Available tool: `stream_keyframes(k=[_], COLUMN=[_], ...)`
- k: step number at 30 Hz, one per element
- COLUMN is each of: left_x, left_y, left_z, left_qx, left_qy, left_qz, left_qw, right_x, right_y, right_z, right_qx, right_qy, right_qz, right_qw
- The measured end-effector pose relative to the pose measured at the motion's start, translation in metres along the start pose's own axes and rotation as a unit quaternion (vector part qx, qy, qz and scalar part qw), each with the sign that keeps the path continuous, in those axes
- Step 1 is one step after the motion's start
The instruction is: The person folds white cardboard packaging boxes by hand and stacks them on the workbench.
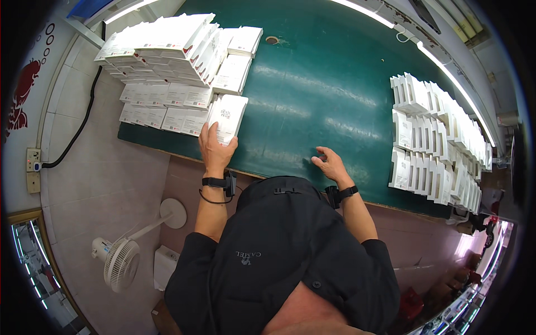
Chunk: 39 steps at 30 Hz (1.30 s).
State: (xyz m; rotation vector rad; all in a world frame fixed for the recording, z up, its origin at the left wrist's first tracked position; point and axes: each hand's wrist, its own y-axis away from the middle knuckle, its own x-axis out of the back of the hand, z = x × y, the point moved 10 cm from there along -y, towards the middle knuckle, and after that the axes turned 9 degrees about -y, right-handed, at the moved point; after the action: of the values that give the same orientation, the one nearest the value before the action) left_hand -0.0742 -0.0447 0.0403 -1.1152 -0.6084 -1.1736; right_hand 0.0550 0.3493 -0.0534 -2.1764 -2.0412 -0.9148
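Note:
At the near end of the left-hand stacks, my left hand [217, 146] grips a flat white box [228, 114], its fingers along one side and its thumb at the near right corner. That box lies against neighbouring white boxes [186, 120] standing in tight rows. Over the green tabletop [301, 123], close to the front edge, my right hand [330, 163] is open and holds nothing. Its thumb and fingers are bent and apart. Black straps with small devices sit around both wrists.
High piles of white boxes [167, 47] fill the table's far left. Several rows of open-sided white cartons [424, 134] stand along its right side. A hole [272, 40] shows in the far tabletop. On the floor at left is a white fan [121, 262]; a black cable [84, 123] hangs by the wall.

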Motion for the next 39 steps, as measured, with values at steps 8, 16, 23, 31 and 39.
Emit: stream_keyframes(k=[8,16,23,31,39], left_x=[-0.012,-0.056,-0.088,-0.099,-0.106], left_y=[-0.053,-0.129,-0.157,-0.169,-0.173], left_z=[0.028,0.038,0.043,0.046,0.064], left_qx=[-0.034,-0.007,-0.018,-0.014,-0.035], left_qy=[0.004,-0.035,-0.109,-0.186,-0.177], left_qz=[0.039,0.022,0.036,0.058,0.066], left_qw=[0.999,0.999,0.993,0.981,0.981], right_x=[0.001,0.014,0.027,0.032,0.035], right_y=[-0.003,0.002,0.008,0.003,-0.011], right_z=[-0.004,-0.001,0.015,0.027,0.037], right_qx=[0.013,0.003,-0.022,-0.058,-0.077], right_qy=[0.002,-0.002,-0.036,-0.061,-0.086], right_qz=[-0.001,0.014,0.043,0.048,0.041], right_qw=[1.0,1.0,0.998,0.995,0.992])
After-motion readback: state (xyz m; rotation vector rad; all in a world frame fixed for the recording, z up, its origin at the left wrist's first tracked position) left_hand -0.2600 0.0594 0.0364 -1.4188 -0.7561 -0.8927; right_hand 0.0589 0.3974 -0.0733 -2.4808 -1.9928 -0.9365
